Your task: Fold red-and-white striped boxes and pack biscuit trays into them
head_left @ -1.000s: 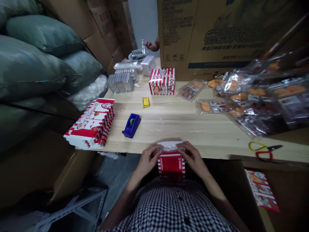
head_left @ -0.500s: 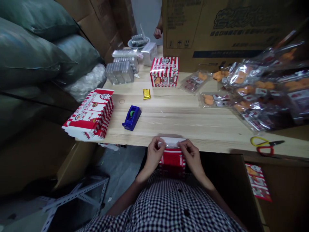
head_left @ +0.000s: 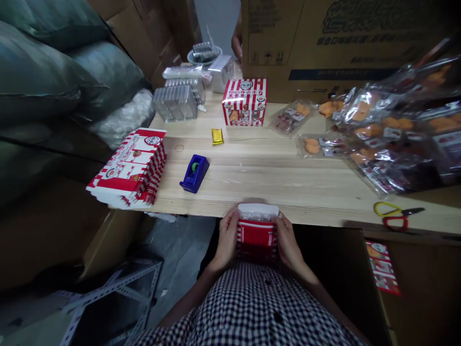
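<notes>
1. The left hand (head_left: 227,235) and the right hand (head_left: 288,240) both grasp a red-and-white carton (head_left: 256,242), one at each side, with the fingers near its upper corners. The fingers around the far side are hidden.

2. A white flap (head_left: 258,208) stands at the carton's upper end, and clear plastic (head_left: 255,216) shows between it and the red panel. To handle this well, I would keep the pressure even from both sides, so that the thin card neither bows nor creases.

3. The plastic sits right at the opening; it would be wise to keep it inside the card edges, clear of the fold line, before any pressure goes on the flap. Level side walls should help the flap lie square.

4. The carton lies between the two hands, touching both, in front of the checked shirt (head_left: 252,307). Its upper end is at the near edge of the bench (head_left: 288,187), and its lower part is over the lap.

5. Beyond the hands, the blue tape dispenser (head_left: 196,174) stands ahead and to the left, well apart from the carton. The scissors (head_left: 403,213) lie well off to the right, near the bench edge.
</notes>
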Tool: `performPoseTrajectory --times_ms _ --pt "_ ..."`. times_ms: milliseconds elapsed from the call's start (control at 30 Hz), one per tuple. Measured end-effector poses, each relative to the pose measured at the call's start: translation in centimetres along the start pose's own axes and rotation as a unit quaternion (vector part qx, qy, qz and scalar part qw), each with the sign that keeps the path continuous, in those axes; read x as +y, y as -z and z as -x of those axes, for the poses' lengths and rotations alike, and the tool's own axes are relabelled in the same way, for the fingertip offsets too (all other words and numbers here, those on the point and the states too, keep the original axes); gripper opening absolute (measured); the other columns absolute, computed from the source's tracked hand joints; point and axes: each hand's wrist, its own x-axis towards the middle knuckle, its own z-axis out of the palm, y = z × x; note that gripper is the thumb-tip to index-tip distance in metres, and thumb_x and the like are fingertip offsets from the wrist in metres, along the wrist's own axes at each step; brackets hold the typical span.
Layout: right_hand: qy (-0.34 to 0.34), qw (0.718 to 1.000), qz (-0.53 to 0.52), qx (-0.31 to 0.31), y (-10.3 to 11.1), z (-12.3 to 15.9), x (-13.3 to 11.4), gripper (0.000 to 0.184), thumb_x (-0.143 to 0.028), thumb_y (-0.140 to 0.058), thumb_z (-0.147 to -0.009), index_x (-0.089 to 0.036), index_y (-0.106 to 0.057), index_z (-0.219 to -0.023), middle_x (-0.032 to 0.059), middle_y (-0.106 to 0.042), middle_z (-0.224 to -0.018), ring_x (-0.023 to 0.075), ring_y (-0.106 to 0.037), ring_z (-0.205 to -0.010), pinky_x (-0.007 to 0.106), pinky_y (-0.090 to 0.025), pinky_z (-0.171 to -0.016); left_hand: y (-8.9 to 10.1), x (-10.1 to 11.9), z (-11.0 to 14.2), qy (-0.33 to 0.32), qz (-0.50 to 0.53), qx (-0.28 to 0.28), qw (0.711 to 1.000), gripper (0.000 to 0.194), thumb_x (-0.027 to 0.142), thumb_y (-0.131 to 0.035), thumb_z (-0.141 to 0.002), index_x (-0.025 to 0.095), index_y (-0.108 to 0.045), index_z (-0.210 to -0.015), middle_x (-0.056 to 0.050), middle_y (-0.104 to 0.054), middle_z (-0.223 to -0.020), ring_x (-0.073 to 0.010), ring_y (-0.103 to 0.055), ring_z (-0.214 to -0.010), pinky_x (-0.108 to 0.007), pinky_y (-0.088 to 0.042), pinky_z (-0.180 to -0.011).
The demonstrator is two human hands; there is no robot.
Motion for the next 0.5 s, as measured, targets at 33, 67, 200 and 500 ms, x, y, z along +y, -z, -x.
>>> performPoseTrajectory --times_ms 33,67,200,500 --pt "0.007 1.000 0.009 -0.006 -0.1 0.0 0.0 0.035 -0.040 -0.056 -0.089 -0.023 -0.061 -0.119 0.0033 -0.076 -0.099 0.0247 -0.070 -0.087 0.032 -0.056 -0.068 0.1 0.0 -0.1 -0.001 0.000 -0.001 1.000 0.033 0.045 -0.060 -0.090 0.016 -0.071 -0.103 -0.005 -0.073 -0.095 -0.0190 -0.066 -0.085 -0.028 -0.051 -0.079" --pt "0.013 1.000 0.017 -0.012 -0.2 0.0 0.1 0.036 -0.040 -0.056 -0.089 -0.023 -0.060 -0.121 0.0032 -0.076 -0.102 0.0244 -0.070 -0.087 0.032 -0.056 -0.069 0.1 0.0 -0.2 -0.005 -0.004 -0.002 1.000 0.031 0.043 -0.062 -0.088 0.017 -0.070 -0.104 -0.005 -0.073 -0.096 -0.0188 -0.066 -0.085 -0.027 -0.051 -0.079" --pt "0.011 0.999 0.025 -0.032 -0.7 0.1 0.2 0.039 -0.043 -0.054 -0.091 -0.026 -0.057 -0.127 0.0027 -0.075 -0.105 0.0233 -0.070 -0.086 0.032 -0.056 -0.069 0.4 -0.5 -0.3 -0.019 -0.025 0.010 0.999 0.025 0.032 -0.067 -0.083 0.016 -0.067 -0.102 -0.005 -0.072 -0.096 -0.0169 -0.065 -0.084 -0.024 -0.050 -0.076" --pt "0.016 0.999 0.026 -0.042 -1.3 -0.2 -0.1 0.035 -0.042 -0.058 -0.088 -0.023 -0.064 -0.117 0.0035 -0.076 -0.098 0.0234 -0.070 -0.085 0.033 -0.056 -0.073 0.5 -1.6 -2.5 0.030 0.111 0.049 0.992 0.015 0.015 -0.064 -0.067 0.017 -0.059 -0.081 0.005 -0.061 -0.066 -0.0082 -0.053 -0.055 -0.019 -0.042 -0.057"
